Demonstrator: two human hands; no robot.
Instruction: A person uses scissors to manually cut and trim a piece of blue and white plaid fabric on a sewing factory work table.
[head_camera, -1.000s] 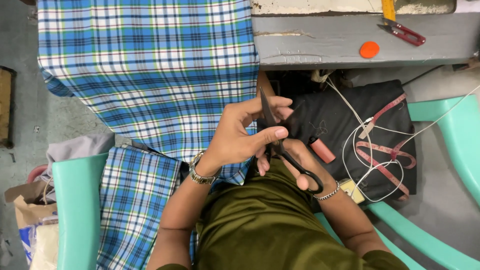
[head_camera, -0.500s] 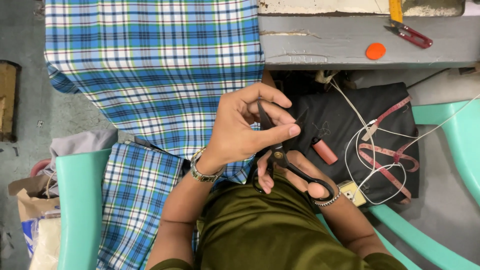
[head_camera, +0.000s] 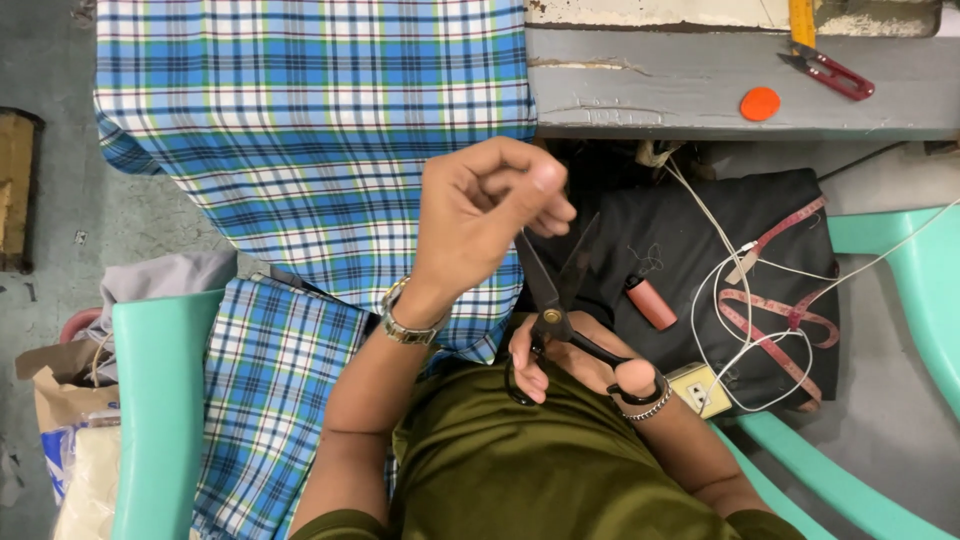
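Observation:
My left hand (head_camera: 480, 220) is raised over the edge of a blue plaid cloth (head_camera: 300, 130), fingers curled with thumb and forefinger pinched together; nothing shows between them. A metal watch sits on that wrist. Below it, close to my body, my right hand (head_camera: 575, 365) grips the handles of large black scissors (head_camera: 552, 290). The blades are parted and point up toward the left hand without touching it. The plaid cloth hangs from the grey table (head_camera: 680, 90) down over my lap and the chair arm.
On the table lie an orange disc (head_camera: 760, 103), red snips (head_camera: 830, 72) and a yellow ruler (head_camera: 802, 20). A black cloth (head_camera: 720, 230) to the right carries a red lighter (head_camera: 650, 303), pink tape measure (head_camera: 790, 310) and white cord (head_camera: 720, 290). Teal chair arms (head_camera: 160, 400) flank me.
My left hand has lifted away from the scissor blades and pinched its fingers. The scissors have opened, with blades now pointing up.

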